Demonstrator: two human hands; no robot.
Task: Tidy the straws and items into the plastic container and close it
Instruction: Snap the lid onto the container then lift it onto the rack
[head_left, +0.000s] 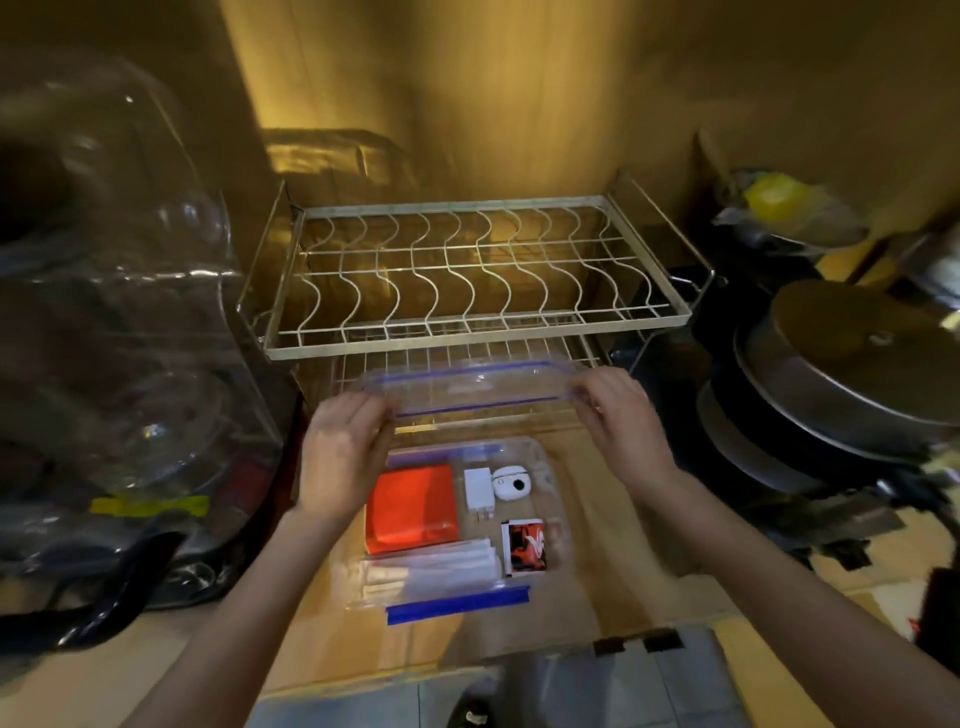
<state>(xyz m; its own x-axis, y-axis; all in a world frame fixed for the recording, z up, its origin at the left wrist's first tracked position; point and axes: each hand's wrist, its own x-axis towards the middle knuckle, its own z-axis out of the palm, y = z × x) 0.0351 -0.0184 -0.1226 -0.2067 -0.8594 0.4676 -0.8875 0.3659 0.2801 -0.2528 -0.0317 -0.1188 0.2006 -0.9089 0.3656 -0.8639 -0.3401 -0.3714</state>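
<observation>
— Setting: dim wooden cupboard floor (613, 499), wire dish rack (467, 280) behind.
— Container (550, 467)?
— Open, on floor; straws (431, 571), red pouch (410, 509), white charger (478, 488) inside.
— Lid (467, 387)?
— Held above, left hand (343, 457) and right hand (623, 421) gripping ends.
— Advice?
— Lower level, align corners, press rim evenly.

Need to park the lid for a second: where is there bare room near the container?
Bare wooden surface right of the container, before the stacked pans, and a strip in front of its blue clip. Left is crowded with clear plastic ware; the dish rack blocks behind.
</observation>
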